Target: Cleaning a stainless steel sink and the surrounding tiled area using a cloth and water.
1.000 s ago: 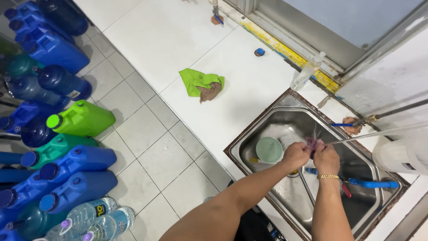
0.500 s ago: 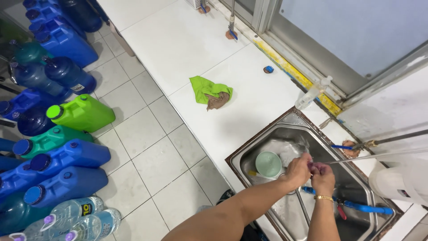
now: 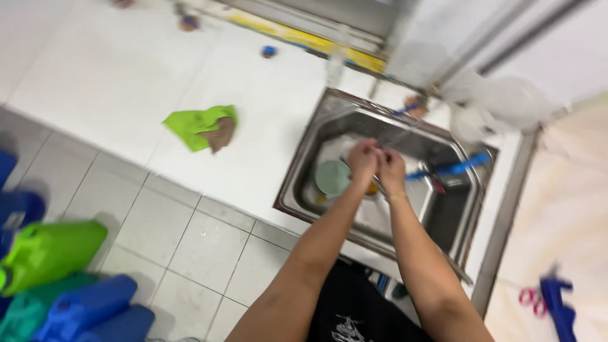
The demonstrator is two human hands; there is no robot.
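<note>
A: What was seen nearest to the camera?

B: Two bare forearms were stretched from the lower edge toward the steel sink (image 3: 329,114). On the floor at the left, one green jug (image 3: 47,253) and two blue jugs (image 3: 95,310) could be counted, though more may have been cut off by the frame.

A: And how were the hands held?

B: The left hand (image 3: 363,158) and the right hand (image 3: 391,168) were pressed together over the basin, the fingers curled narrow and touching. Something small seemed to be pinched between them, but it could not be told what, because the picture was blurred. One thin bracelet (image 3: 397,196) was worn on the right wrist.

A: How should such rubbing be done well?

B: In my judgement, the hands should be kept low inside the basin, so that water is not thrown on the counter, and the grip should be kept firm, because a wet small thing is easily dropped.

A: What was counted in the sink?

B: One pale green round dish (image 3: 333,177) was lying just beside the left hand, and one blue-handled tool (image 3: 453,170) was laid behind the right hand.

A: And farther?

B: On the white counter (image 3: 126,76), well apart from the sink, one green cloth (image 3: 196,123) with one brown piece (image 3: 221,134) on it was lying. One small blue cap (image 3: 269,50) was seen near the far wall.
</note>
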